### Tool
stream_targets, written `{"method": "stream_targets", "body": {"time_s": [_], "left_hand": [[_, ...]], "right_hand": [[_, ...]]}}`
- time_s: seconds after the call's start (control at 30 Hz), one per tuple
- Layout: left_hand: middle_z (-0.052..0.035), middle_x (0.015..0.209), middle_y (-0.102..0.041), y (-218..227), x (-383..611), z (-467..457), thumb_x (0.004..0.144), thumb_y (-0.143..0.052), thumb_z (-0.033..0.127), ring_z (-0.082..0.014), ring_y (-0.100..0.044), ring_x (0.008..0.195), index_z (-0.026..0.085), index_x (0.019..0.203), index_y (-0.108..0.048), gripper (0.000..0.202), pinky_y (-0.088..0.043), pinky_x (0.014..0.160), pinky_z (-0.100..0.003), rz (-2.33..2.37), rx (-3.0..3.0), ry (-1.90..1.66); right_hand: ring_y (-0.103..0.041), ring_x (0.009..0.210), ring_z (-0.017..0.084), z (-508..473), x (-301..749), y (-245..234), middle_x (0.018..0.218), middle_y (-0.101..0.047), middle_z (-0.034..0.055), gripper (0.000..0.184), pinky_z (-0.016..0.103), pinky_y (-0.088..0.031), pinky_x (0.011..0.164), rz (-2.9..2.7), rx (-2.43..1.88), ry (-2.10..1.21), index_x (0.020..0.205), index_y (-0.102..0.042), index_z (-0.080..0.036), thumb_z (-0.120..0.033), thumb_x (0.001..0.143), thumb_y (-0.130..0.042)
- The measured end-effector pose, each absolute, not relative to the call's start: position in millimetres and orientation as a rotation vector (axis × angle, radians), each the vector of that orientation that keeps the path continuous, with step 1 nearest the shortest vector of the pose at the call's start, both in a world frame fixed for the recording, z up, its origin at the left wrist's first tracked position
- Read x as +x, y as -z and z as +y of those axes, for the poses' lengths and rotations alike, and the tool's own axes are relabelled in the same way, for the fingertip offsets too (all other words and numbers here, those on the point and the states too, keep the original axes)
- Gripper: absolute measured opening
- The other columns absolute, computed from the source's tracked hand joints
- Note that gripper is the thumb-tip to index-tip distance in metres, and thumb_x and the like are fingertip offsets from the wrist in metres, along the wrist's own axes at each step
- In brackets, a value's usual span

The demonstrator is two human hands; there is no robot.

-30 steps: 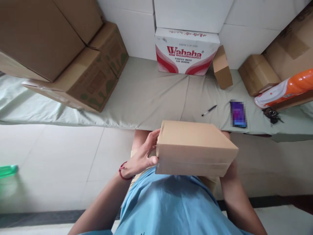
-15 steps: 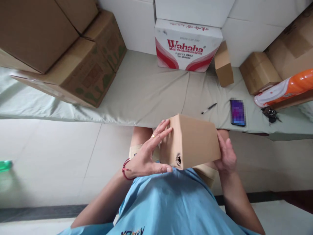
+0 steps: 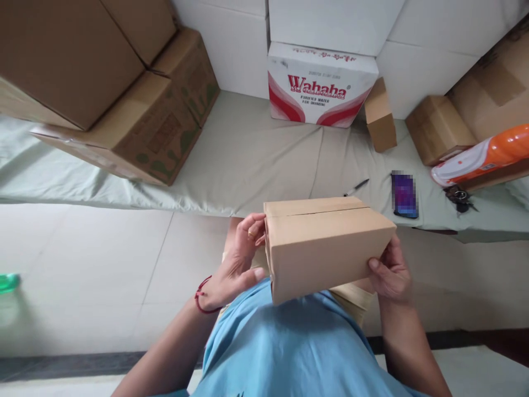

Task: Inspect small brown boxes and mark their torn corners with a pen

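A small brown cardboard box (image 3: 326, 248) is held up over my lap, tilted, with a seam running along its upper face. My right hand (image 3: 390, 270) grips its right end, thumb on the front face and the other fingers partly hidden behind. At the left end, my left hand (image 3: 243, 259) has curled fingers against the box's upper edge and its thumb lower down by the side. The left end face is turned mostly out of sight.
Beyond the box, a cloth-covered surface (image 3: 248, 149) carries a pen (image 3: 356, 187), a phone (image 3: 405, 194), keys (image 3: 459, 197) and an orange-and-white package (image 3: 487, 154). Large cartons (image 3: 144, 132) stand left; a Wahaha carton (image 3: 318, 88) and smaller boxes (image 3: 380, 118) stand at the back.
The box has turned, so its seamed face now shows on top and its torn corner is out of sight. My left fingers have curled; my right thumb now lies on the front face.
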State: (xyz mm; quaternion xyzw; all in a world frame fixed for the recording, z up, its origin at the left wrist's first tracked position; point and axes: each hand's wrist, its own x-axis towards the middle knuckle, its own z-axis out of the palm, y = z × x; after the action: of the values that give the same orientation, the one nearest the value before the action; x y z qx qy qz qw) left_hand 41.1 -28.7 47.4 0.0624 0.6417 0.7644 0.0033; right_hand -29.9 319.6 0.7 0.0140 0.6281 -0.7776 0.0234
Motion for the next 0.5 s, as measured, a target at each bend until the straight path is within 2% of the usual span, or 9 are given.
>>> {"method": "stream_targets", "body": {"time_s": [0.1,0.17,0.2,0.3,0.4,0.43,0.5], "left_hand": [[-0.0165,0.176,-0.039,-48.5,43.8,-31.5,0.078,-0.09,0.077,-0.0464,-0.04,0.163,0.041,0.172,-0.023,0.121,-0.043,0.129,-0.064,2.115,0.156,-2.351],[-0.0179,0.173,-0.043,-45.8,46.4,-34.8,0.074,-0.095,0.074,-0.0464,-0.044,0.16,0.04,0.177,-0.012,0.136,-0.045,0.129,-0.064,2.214,0.086,-2.289],[-0.0178,0.17,-0.046,-43.8,48.0,-37.5,0.075,-0.094,0.073,-0.0462,-0.047,0.158,0.039,0.178,-0.011,0.137,-0.046,0.129,-0.064,2.254,0.045,-2.271],[-0.0149,0.167,-0.052,-39.1,53.0,-49.9,0.076,-0.091,0.075,-0.0476,-0.053,0.152,0.037,0.176,-0.027,0.125,-0.051,0.125,-0.064,2.291,-0.142,-2.284],[-0.0091,0.161,-0.06,-48.0,53.0,-67.3,0.084,-0.082,0.074,-0.0487,-0.06,0.146,0.039,0.17,-0.038,0.102,-0.06,0.114,-0.063,2.202,-0.406,-2.354],[-0.0071,0.157,-0.064,-55.8,50.5,-73.5,0.09,-0.077,0.073,-0.0488,-0.062,0.143,0.039,0.169,-0.039,0.094,-0.062,0.112,-0.063,2.165,-0.492,-2.375],[-0.0036,0.149,-0.069,-77.5,40.6,-85.6,0.098,-0.068,0.07,-0.0496,-0.06,0.144,0.037,0.164,-0.044,0.078,-0.059,0.115,-0.068,2.159,-0.626,-2.373]], "right_hand": [[-0.062,0.15,0.029,318.6,-27.0,-7.5,0.158,-0.069,-0.001,0.072,0.052,-0.048,0.129,1.981,-0.046,2.356,0.145,-0.071,-0.048,-0.034,0.078,-0.096],[-0.062,0.151,0.03,316.9,-22.5,-10.4,0.161,-0.067,-0.0005,0.075,0.052,-0.048,0.129,1.958,-0.103,2.319,0.149,-0.069,-0.048,-0.034,0.08,-0.096],[-0.062,0.151,0.03,315.7,-21.4,-11.9,0.162,-0.067,-0.0002,0.075,0.052,-0.048,0.129,1.938,-0.132,2.308,0.15,-0.069,-0.048,-0.035,0.081,-0.095],[-0.064,0.149,0.032,311.5,-32.7,-17.0,0.156,-0.071,0.0031,0.054,0.052,-0.051,0.126,1.959,-0.24,2.233,0.139,-0.079,-0.042,-0.045,0.086,-0.09],[-0.074,0.131,0.032,310.9,-73.9,-20.1,0.133,-0.082,0.008,0.027,0.051,-0.056,0.117,2.326,-0.338,1.877,0.111,-0.088,-0.032,-0.052,0.095,-0.08],[-0.077,0.12,0.031,312.0,-93.1,-19.9,0.123,-0.084,0.0088,0.027,0.05,-0.058,0.112,2.503,-0.33,1.699,0.105,-0.088,-0.029,-0.051,0.097,-0.076],[-0.078,0.102,0.029,314.8,-135.1,-18.0,0.11,-0.085,0.011,0.029,0.046,-0.061,0.098,2.81,-0.276,1.31,0.105,-0.087,-0.024,-0.044,0.099,-0.068]]}}
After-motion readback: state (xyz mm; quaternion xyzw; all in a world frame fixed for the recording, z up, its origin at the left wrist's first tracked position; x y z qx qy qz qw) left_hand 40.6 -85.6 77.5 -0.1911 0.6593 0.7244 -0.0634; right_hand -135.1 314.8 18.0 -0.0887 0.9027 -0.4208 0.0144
